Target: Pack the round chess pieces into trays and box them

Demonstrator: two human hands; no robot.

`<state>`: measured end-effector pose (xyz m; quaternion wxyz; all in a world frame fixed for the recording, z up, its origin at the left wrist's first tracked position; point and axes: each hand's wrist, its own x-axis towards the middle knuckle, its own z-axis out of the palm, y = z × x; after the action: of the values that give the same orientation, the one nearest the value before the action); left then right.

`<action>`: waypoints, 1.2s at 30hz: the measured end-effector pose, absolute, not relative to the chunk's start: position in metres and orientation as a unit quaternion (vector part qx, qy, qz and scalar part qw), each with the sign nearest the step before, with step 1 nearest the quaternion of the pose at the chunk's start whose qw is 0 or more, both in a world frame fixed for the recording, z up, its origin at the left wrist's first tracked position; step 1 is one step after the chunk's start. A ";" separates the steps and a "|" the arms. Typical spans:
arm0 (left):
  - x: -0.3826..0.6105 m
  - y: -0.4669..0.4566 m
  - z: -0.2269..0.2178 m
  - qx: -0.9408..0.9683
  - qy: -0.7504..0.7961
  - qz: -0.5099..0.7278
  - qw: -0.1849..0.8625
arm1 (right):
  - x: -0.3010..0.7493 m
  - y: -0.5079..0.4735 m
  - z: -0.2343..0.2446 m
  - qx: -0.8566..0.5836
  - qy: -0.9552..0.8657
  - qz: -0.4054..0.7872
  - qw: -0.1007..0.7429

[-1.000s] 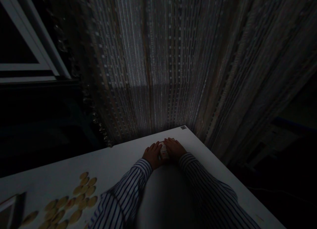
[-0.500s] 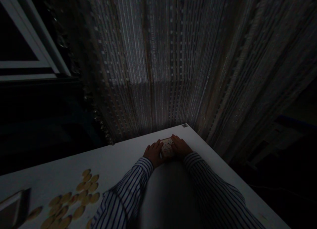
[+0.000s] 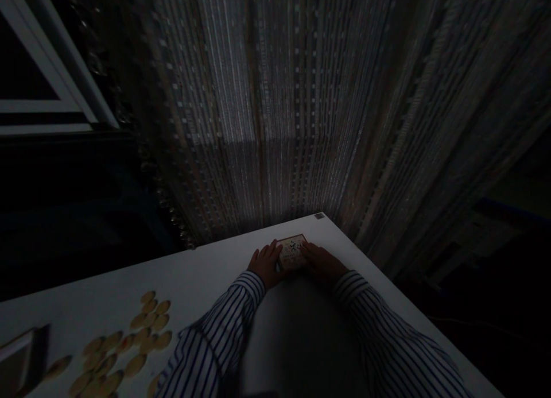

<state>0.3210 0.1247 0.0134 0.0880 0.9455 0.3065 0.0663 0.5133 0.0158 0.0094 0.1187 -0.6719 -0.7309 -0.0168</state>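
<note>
Box [image 3: 293,251] lies between the left hand [image 3: 264,265] and right hand [image 3: 325,263], fingers touching its sides — whether gripping, cannot tell — and even, light pressure should steady it.

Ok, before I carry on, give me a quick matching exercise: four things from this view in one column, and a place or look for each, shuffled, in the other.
1. box
2. discs
3. sticker
4. curtain

A. hanging beyond the table
B. yellowish, in a loose cluster
C. between the left hand and right hand
D. dark, at the table's far corner

Pairs: 1-C, 2-B, 3-D, 4-A
</note>
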 end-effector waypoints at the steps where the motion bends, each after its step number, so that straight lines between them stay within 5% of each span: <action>1: 0.321 0.124 0.015 0.945 0.307 0.066 0.088 | 0.514 0.014 0.008 -0.668 -0.733 -0.014 0.126; 36: 0.328 0.084 0.022 0.950 0.297 0.079 0.064 | 0.525 0.002 0.001 -0.674 -0.713 0.042 0.188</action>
<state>0.3283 0.0838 0.0222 0.0640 0.9495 0.2967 0.0795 0.5248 0.0021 0.0013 0.1884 -0.6744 -0.7127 0.0417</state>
